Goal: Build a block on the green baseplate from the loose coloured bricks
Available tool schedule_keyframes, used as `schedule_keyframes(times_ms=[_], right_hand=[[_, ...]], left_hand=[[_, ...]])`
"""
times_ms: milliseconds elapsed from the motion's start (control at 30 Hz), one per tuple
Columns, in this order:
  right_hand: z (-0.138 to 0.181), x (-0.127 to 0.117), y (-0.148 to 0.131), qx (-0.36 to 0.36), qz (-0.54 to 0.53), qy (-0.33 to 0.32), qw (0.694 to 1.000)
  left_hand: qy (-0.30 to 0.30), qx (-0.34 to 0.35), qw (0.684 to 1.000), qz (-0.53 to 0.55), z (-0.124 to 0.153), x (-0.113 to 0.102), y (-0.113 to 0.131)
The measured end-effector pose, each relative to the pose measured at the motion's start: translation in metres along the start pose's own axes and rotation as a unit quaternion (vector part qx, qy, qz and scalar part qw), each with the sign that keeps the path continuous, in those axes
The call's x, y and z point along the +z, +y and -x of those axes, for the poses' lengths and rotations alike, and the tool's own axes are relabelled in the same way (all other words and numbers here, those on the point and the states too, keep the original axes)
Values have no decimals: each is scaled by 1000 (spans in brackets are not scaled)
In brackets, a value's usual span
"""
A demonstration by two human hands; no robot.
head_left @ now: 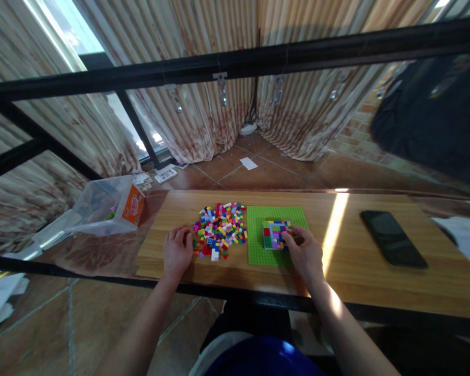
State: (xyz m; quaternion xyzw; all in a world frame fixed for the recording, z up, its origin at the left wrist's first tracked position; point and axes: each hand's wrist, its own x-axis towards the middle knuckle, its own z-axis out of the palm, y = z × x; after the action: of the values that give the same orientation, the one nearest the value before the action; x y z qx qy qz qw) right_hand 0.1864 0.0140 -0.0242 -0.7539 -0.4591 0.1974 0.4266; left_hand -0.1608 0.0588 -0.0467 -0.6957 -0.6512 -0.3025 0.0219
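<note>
Green baseplate (276, 237) taken as landmark. Multicoloured brick block (274, 234) sits at its centre. Right hand (304, 254) on its right edge, fingertips pinching the block's side, probably to steady it. Left of the baseplate, loose bricks (219, 230); left hand (177, 251) rests half-curled beside them, holding nothing visible.
</note>
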Motion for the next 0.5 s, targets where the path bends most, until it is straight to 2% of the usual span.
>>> schedule_keyframes(times_ms=[233, 400, 500], right_hand=[[3, 10, 6, -56, 28, 33, 997], [4, 6, 5, -45, 18, 26, 999], [8, 4, -2, -100, 21, 59, 993]], left_hand=[[0, 0, 1000, -7, 0, 0, 0], [1, -4, 1000, -1, 0, 0, 2], [2, -4, 1000, 2, 1, -1, 3]])
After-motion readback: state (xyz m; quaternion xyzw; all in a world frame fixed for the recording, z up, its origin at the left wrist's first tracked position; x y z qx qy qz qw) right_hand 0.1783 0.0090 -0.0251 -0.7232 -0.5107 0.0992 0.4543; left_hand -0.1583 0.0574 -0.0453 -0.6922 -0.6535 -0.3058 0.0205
